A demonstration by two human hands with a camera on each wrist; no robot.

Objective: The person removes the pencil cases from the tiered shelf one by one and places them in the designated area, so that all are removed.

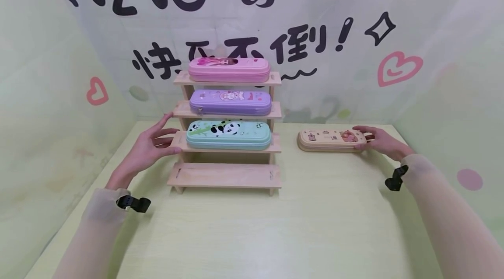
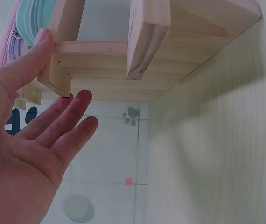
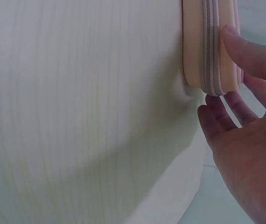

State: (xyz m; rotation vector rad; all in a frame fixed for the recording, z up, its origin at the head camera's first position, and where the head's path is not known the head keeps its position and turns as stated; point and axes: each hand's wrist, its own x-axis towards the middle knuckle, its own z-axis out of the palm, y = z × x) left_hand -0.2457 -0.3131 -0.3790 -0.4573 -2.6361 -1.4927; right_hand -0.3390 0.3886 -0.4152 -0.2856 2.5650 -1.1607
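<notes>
A stepped wooden rack (image 1: 224, 176) stands on the table, its lowest step bare. Against its left side is my left hand (image 1: 151, 143), thumb on the front edge of the second step and index finger up at the step above; the left wrist view shows the thumb (image 2: 32, 58) near the teal case's end. My right hand (image 1: 379, 141) holds the right end of a beige pencil case (image 1: 330, 141) lying at the table's back right. In the right wrist view, the thumb lies on one side of the case (image 3: 193, 46) and fingers reach around its end.
On the rack's upper steps lie a pink pencil case (image 1: 228, 71), a purple pencil case (image 1: 230, 103) and a teal panda pencil case (image 1: 228, 134). A printed cloth wall (image 1: 334, 95) closes off the table (image 1: 256, 235) behind and at both sides.
</notes>
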